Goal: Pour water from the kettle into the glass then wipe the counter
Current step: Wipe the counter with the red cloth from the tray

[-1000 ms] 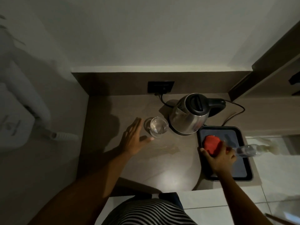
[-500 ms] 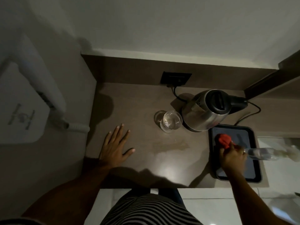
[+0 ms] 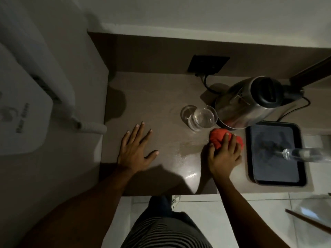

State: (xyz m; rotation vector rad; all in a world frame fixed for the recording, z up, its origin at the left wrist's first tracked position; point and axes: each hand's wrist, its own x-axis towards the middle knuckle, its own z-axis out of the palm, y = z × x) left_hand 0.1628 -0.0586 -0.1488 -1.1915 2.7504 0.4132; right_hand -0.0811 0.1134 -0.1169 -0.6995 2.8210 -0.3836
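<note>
Moved off tray point(image 3: 302, 156) onto counter point(image 3: 152, 90): red cloth point(image 3: 217, 137), soft, bunched, best pressed from above, under closed right hand point(image 3: 223, 154) just before kettle point(image 3: 245, 106), beside filled glass point(image 3: 200, 118), spill point(image 3: 188, 147) adjacent; left hand point(image 3: 136, 147) flat, spread, empty.

Dim room, pale plain wall point(image 3: 197, 13) ahead of me above a brown backsplash panel point(image 3: 152, 52) with a black rectangular wall socket point(image 3: 208, 64) set in it. Grey side wall point(image 3: 75, 51) on my left carries a white boxy plastic appliance point(image 3: 19, 108) with a ribbed white hose point(image 3: 91, 127). White glossy floor tiles point(image 3: 232, 221) below me, grout lines showing. Dark wooden trim point(image 3: 311, 72) runs diagonally at upper right
</note>
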